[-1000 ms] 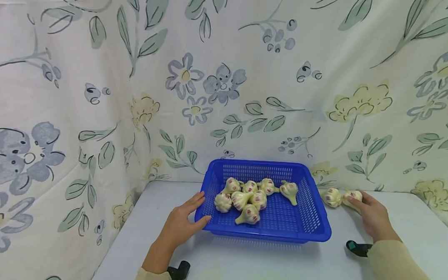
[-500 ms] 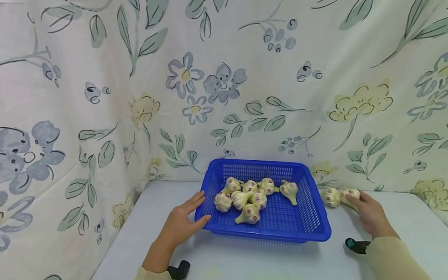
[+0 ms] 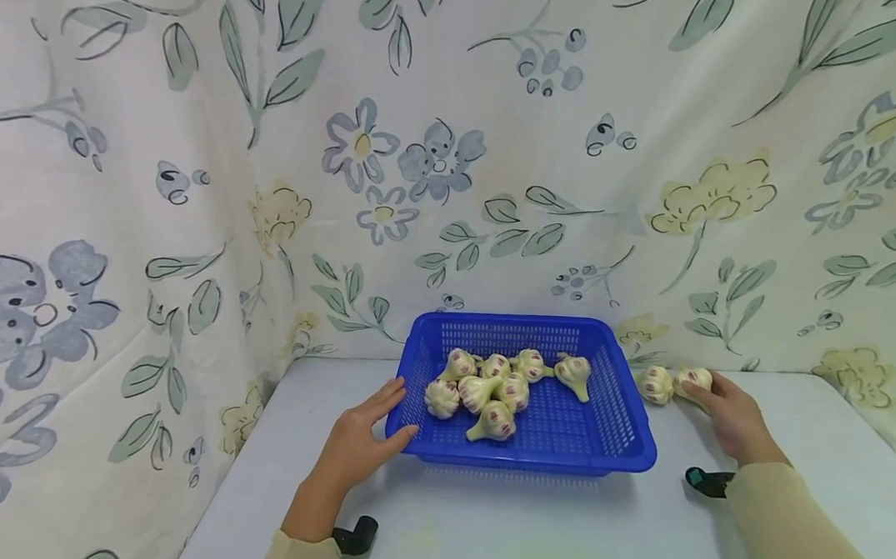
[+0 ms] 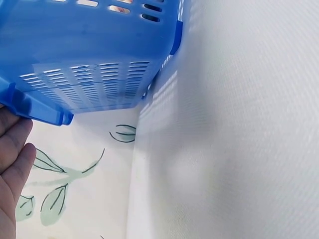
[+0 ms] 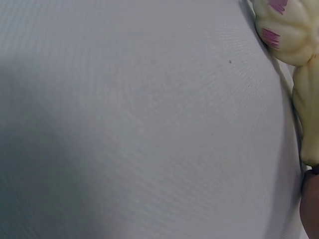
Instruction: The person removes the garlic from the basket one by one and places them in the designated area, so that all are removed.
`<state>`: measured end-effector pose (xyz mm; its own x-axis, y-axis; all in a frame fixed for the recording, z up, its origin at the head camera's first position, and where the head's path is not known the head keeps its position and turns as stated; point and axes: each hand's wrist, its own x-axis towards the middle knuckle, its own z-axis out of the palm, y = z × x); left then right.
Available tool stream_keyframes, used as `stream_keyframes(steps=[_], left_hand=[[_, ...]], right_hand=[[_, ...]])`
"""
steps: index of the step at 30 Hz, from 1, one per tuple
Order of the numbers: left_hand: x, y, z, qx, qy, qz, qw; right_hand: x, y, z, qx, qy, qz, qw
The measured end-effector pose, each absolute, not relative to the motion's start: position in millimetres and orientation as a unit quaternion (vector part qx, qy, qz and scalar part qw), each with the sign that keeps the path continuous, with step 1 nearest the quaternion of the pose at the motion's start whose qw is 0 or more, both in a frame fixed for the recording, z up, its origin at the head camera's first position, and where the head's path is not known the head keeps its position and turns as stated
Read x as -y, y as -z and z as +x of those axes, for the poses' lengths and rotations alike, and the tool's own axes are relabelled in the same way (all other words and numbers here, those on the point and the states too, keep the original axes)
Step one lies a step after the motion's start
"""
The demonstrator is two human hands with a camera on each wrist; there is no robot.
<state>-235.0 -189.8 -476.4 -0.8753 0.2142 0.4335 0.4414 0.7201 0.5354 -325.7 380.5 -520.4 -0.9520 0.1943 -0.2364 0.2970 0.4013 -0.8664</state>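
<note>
A blue plastic basket [image 3: 560,464] stands on the white table with several garlic bulbs [image 3: 493,421] inside, grouped mostly at its left and middle. At the basket's left side my left hand [image 3: 362,442] rests on the rim, fingers and thumb spread; the left wrist view shows its fingertips [image 4: 17,134] at the rim's edge. To the right of the basket, my right hand [image 3: 738,417] holds a garlic bulb [image 3: 693,382] between thumb and fingers, low at the table. Another garlic bulb [image 3: 655,385] lies between it and the basket.
A floral curtain [image 3: 453,171] hangs behind the table [image 3: 467,522] and along its left side. Each wrist carries a black camera mount, one at the left wrist [image 3: 357,536] and one at the right wrist [image 3: 707,483].
The right hand and its garlic bulb have shifted slightly left, toward the neighbouring bulb. The left hand keeps its place on the basket. The head view has tilted slightly.
</note>
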Motion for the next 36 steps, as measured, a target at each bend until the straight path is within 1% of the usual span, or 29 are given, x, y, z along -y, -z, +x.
stream_keyframes(steps=[5,29,36], left_hand=[[190.3,477.7,-235.4,0.914,0.320,-0.178,0.175],[189.5,477.8,-235.6,0.914,0.322,-0.177,0.175],[191.9,475.9,-236.1,0.912,0.322,-0.179,0.181]], right_hand=[[-381.1,522.4,-329.7,-0.835,0.525,0.155,0.051],[-381.7,523.4,-327.1,-0.835,0.522,0.166,0.056],[-379.1,517.2,-328.0,-0.832,0.528,0.160,0.053]])
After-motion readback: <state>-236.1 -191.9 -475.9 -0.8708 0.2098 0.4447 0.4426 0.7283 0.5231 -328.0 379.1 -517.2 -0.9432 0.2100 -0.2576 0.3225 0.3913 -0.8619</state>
